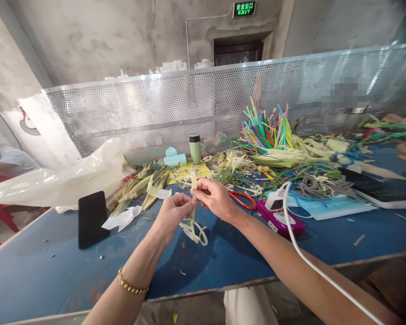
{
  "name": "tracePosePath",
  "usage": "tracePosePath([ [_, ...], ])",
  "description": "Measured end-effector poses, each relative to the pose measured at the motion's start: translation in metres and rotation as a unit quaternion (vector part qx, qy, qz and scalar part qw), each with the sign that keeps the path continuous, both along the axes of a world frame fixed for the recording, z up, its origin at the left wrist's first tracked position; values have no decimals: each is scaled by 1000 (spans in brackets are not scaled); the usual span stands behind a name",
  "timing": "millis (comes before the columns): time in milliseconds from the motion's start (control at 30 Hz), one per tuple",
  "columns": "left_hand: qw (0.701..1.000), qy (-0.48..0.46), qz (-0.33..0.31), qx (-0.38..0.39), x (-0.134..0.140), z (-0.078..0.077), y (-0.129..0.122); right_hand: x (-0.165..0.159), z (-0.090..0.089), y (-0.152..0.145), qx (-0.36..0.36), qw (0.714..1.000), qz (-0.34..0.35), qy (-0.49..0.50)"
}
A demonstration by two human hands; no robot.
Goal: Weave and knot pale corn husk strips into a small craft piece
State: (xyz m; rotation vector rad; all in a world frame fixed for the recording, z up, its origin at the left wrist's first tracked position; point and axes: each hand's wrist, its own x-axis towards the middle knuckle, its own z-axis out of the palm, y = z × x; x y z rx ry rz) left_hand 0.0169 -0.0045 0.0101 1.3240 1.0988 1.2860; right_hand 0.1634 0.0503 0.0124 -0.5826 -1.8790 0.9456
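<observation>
Both hands meet above the middle of the blue table. My left hand (pixel 176 211) is closed, thumb and fingers pinching a pale yellow-green strip, which looks like corn husk. Beside it, my right hand (pixel 214 197) pinches the same husk strip (pixel 194 179) a little higher up. One end of the strip stands up above the fingers, and its curled lower part hangs in loops below them. Just right of my right hand lie red-handled scissors (pixel 242 200), with their blades out of sight. A torn white paper piece (pixel 122 218) lies left of my left hand.
A black phone (pixel 92 220) lies at left on the blue table (pixel 122 266). A green tumbler (pixel 195 149) stands behind, near colourful pipe cleaners (pixel 267 128) and husk piles. A purple box (pixel 280 218) with a white cable (pixel 292 234) sits at right, beside a blue mask (pixel 331 205).
</observation>
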Motion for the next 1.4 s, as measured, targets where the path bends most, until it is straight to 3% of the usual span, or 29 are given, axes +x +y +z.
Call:
tracePosePath([
  [300,1000,-21,-11,-12,0,-6,4,4,3,3,78,993,-91,-25],
  [567,998,8,-37,-40,1,-3,0,10,8,2,150,981,-109,-60],
  [733,998,37,-36,-34,1,-2,0,7,10,-2,123,988,-96,-17],
  [833,999,34,-28,-24,1,-1,0,8,12,0,57,993,-96,27],
  [1000,999,31,-3,-9,-2,-1,1,10,8,4,-93,994,20,-58],
  [1100,999,43,12,-5,-4,-2,3,8,1,5,-82,993,46,-73],
  [1400,995,101,8,0,-3,-6,4,4,-6,6,-2,998,-47,-45],
])
